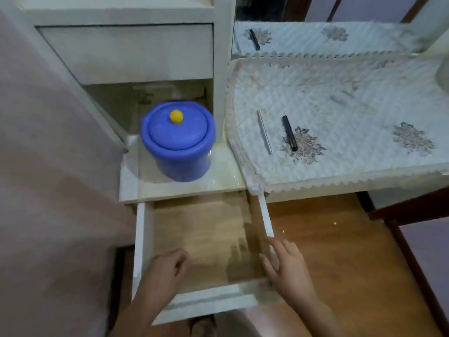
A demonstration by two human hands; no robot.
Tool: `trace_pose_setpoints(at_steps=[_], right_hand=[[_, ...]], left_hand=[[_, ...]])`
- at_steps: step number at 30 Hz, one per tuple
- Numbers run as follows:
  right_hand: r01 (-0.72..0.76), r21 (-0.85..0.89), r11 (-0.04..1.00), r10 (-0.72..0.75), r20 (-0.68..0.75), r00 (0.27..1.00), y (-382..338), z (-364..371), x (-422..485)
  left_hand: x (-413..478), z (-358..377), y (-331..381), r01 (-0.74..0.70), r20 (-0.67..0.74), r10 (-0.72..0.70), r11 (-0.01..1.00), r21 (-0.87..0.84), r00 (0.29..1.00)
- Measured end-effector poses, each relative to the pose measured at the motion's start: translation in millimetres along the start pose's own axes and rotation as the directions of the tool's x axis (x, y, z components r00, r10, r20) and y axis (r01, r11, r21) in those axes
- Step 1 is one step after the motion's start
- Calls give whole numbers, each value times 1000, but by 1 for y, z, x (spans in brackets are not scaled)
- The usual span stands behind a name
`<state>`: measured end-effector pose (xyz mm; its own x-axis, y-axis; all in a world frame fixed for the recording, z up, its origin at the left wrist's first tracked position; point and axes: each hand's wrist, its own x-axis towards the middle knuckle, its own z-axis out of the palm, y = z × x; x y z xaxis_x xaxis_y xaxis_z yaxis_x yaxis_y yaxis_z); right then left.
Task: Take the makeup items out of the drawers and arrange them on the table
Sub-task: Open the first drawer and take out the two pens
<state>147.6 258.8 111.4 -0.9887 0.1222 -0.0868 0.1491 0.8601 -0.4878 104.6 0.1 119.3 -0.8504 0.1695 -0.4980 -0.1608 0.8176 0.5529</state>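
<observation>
A: Where are the makeup items?

B: Two lie on the worktop [340, 113], on its quilted white cover. A slim silver stick [264, 131] and a black tube [289, 133] rest side by side, near each other but apart, both lying flat. The black tube's lower end lies on a grey flower print in the cover.

A: And the drawer?

B: The drawer [143, 239] is pulled out below the cabinet ledge. Its wooden floor shows bare where I can see it.

A: The hands?

B: The left hand [167, 268] is inside the drawer near the front, fingers curled loosely inward, with nothing visible in it. The right hand [288, 263] rests at the drawer's right wall near the front corner, fingers spread apart and extended, holding nothing.

A: Anything else around?

B: A blue pot [179, 147] with a lid and a yellow knob [176, 116] stands on the ledge above the drawer, left of the worktop. Over it sits a closed upper drawer [126, 52]. A mirror [315, 37] behind the worktop reflects the cover and the black tube. The floor [340, 251] to the right is wooden.
</observation>
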Motion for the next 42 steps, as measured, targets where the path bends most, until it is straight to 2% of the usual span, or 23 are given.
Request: trace_pose_setpoints(at_steps=[3,6,11,14,18,24,26,28,32,36,42], right_hand=[[12,-107,994,-4,75,997,-3,18,-45],[12,-145,989,0,83,997,-7,26,-71],[73,-171,983,-61,71,996,-4,30,-86],[50,-181,982,-39,66,997,-6,32,-84],[28,-217,976,-22,29,999,-10,35,-78],[30,-356,934,-4,73,997,-8,32,-43],[64,-413,908,-62,18,998,-12,31,-17],[97,-421,902,-112,-12,994,-19,31,13],[208,-448,870,-262,-62,963,-24,33,74],[289,-473,832,-363,-70,929,-31,39,115],[304,-473,827,-426,-176,887,-29,45,138]], left_hand=[[-44,11,-51,-13,-36,15,998,64,999],[-73,25,-73,-82,-89,89,994,79,992],[-87,39,-79,-105,-139,111,993,50,984],[-85,44,-74,-136,-235,152,987,85,960],[-81,45,-72,-82,-257,107,991,104,960],[-52,34,-69,-67,-291,82,996,63,953],[-32,23,-62,-75,-328,105,992,102,939],[-8,12,-56,-94,-367,168,973,209,915],[38,-14,-42,-60,-456,222,937,344,862],[75,-34,-35,-19,-496,214,930,368,841],[97,-48,-24,89,-552,127,933,348,824]])
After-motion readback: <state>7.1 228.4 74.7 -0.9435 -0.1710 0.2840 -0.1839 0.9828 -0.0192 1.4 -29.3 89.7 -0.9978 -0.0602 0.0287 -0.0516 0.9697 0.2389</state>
